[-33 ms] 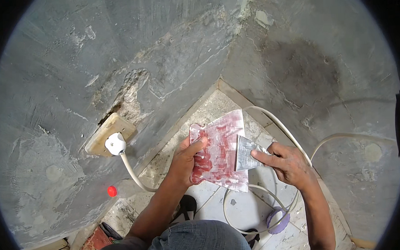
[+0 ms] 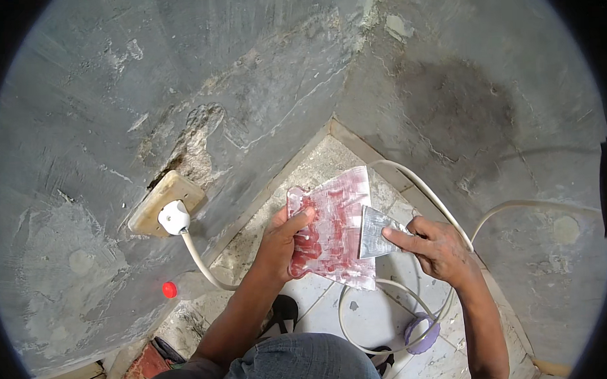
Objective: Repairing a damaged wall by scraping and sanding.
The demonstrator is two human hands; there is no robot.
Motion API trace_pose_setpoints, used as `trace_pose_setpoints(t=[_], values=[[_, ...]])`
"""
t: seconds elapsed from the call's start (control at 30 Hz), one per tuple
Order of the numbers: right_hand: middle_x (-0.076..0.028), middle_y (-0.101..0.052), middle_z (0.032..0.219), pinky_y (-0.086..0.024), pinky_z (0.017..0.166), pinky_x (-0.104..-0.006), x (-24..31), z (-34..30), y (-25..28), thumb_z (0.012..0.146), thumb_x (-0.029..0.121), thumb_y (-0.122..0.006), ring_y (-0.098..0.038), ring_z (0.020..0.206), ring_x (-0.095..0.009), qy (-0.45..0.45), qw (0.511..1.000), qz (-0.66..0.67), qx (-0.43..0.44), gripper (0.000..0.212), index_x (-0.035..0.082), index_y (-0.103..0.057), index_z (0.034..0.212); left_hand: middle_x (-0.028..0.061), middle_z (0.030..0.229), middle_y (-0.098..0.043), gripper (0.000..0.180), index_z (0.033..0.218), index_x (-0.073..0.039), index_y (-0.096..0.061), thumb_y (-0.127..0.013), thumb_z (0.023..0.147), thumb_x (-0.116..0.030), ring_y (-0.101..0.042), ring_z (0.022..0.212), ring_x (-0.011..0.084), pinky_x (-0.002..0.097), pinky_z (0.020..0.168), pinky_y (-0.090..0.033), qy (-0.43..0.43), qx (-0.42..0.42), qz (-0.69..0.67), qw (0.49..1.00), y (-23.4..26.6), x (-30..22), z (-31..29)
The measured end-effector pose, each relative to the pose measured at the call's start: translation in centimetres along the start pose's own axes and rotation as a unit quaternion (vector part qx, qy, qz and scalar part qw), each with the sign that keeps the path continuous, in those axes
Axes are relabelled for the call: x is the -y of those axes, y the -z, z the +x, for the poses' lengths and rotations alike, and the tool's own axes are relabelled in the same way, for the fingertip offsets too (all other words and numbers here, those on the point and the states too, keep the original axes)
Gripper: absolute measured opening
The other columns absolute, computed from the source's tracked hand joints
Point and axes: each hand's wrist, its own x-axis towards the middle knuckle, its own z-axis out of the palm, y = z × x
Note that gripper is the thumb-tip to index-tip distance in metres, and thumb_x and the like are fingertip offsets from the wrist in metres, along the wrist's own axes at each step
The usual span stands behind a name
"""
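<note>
My left hand (image 2: 277,248) grips a red plastic putty spreader (image 2: 329,232) by its curved handle edge, thumb on top and the other fingers beneath. White, chalky smears cover much of its face. A flat metal putty knife (image 2: 377,235) is pinched in my right hand (image 2: 443,250), thumb laid along the top of it. The knife's straight edge lies over the right part of the spreader, near its wide end. Whether the two blades press together cannot be told.
At left, a wall socket (image 2: 186,190) holds a white plug (image 2: 174,217). The pale cable (image 2: 422,184) loops over the tiled floor (image 2: 322,302), past a purple round object (image 2: 421,333). A red cap (image 2: 169,289) shows near the left wall (image 2: 79,179), which has a broken hollow (image 2: 197,150).
</note>
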Motion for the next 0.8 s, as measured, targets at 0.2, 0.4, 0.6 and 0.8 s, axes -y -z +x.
trace_pose_setpoints(t=[0.2,0.4,0.6,0.8], values=[[-0.005,-0.048,0.070,-0.045,0.053,-0.0345,-1.3,-3.8,-0.4,0.075,-0.003,-0.059,-0.052,0.061,-0.022,-0.064,0.995,-0.066,0.031,0.062,0.034,-0.057,0.126,0.0052,0.094,-0.062,0.026,0.111,-0.004,-0.052,-0.060,0.088,-0.015,-0.063,0.074,0.0128,0.0271,0.064,-0.054,-0.023,0.009,-0.011,1.000,-0.4,-0.1,0.3],[-0.005,-0.058,0.070,-0.046,0.049,-0.0255,1.5,-5.7,0.2,0.099,0.013,-0.043,-0.053,0.050,-0.014,-0.402,0.824,0.398,-0.022,0.032,0.002,-0.049,0.128,0.0083,0.107,-0.060,0.029,0.117,-0.003,-0.048,-0.056,0.091,-0.014,-0.062,0.092,0.0164,0.0317,0.080,-0.053,-0.158,-0.036,0.056,0.985,-1.0,-0.6,0.2],[-0.010,-0.059,0.072,-0.045,0.046,-0.0252,5.4,-3.9,-2.3,0.101,0.024,-0.037,-0.054,0.047,-0.016,-0.384,0.646,0.660,-0.017,0.036,-0.001,-0.049,0.124,0.0076,0.101,-0.060,0.022,0.113,-0.001,-0.048,-0.051,0.095,-0.014,-0.061,0.087,0.0124,0.0282,0.074,-0.053,-0.267,-0.022,-0.004,0.963,-2.8,1.5,0.3],[-0.009,-0.058,0.071,-0.040,0.042,-0.0260,5.1,-2.4,-4.0,0.101,0.025,-0.038,-0.049,0.044,-0.015,-0.401,0.624,0.669,-0.050,0.034,0.001,-0.051,0.120,0.0046,0.096,-0.061,0.020,0.107,0.000,-0.053,-0.052,0.096,-0.016,-0.059,0.081,0.0089,0.0257,0.072,-0.051,-0.268,0.011,0.052,0.962,-2.4,2.4,-0.4]])
